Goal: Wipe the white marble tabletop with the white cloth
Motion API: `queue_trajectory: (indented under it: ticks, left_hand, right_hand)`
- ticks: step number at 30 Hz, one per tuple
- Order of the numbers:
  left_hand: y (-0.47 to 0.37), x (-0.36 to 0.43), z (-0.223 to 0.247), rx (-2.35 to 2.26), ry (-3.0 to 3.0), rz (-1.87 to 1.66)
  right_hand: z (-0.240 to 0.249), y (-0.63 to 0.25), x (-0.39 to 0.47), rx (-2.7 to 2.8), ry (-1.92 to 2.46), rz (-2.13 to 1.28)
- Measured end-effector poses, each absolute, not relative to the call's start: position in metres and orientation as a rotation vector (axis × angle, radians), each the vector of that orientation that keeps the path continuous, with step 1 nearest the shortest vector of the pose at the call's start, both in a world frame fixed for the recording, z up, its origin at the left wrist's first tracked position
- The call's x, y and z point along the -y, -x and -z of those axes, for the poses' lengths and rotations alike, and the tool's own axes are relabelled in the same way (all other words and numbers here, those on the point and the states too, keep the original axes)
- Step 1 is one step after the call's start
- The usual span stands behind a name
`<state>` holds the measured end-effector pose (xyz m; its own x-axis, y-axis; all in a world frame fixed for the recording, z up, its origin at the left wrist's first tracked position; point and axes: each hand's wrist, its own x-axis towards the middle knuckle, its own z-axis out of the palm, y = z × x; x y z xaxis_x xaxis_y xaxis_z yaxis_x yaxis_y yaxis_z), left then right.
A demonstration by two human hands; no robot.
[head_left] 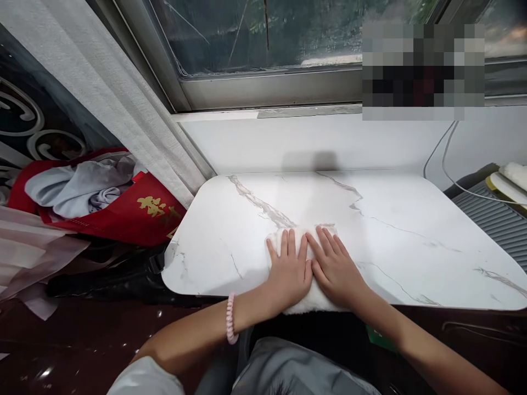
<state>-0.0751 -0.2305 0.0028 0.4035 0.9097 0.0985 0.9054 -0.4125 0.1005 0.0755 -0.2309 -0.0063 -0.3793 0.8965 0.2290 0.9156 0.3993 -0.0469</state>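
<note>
A white fluffy cloth (310, 299) lies spread on the white marble-patterned table (230, 236), near its front edge, with a little of it reaching over that edge. My left hand (290, 274) rests flat on the cloth, fingers stretched forward and slightly apart. Beside it, my right hand (335, 269) presses flat on the same cloth, its fingers also stretched out. The two thumbs and index fingers nearly meet in the middle. Around my left wrist is a pink coiled band (231, 318). Much of the cloth is hidden under both hands.
Left of the table, a red bag (135, 216) holds light grey clothing (82, 184), beside a white curtain (123, 77). A window (263, 38) stands behind the table. At right, a thin cable (447, 148) hangs near a grey ribbed surface (489, 211).
</note>
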Motion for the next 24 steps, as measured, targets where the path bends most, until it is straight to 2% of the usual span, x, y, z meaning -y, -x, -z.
queue_trajectory:
  ticks: [13, 19, 24]
  left_hand:
    - [0.03, 0.04, -0.011, -1.628, -2.576, -0.325]
    - [0.021, 0.01, -0.011, -1.617, -2.575, -0.411]
    - [0.018, 0.022, -0.009, -1.602, -2.536, -0.383]
  right_hand:
    - [0.003, -0.111, 0.044, 2.219, 1.849, 0.021]
    - [0.0, -0.119, 0.021, 2.174, 1.923, 0.013]
    - [0.0, -0.122, 0.037, 2.18, 1.908, 0.022]
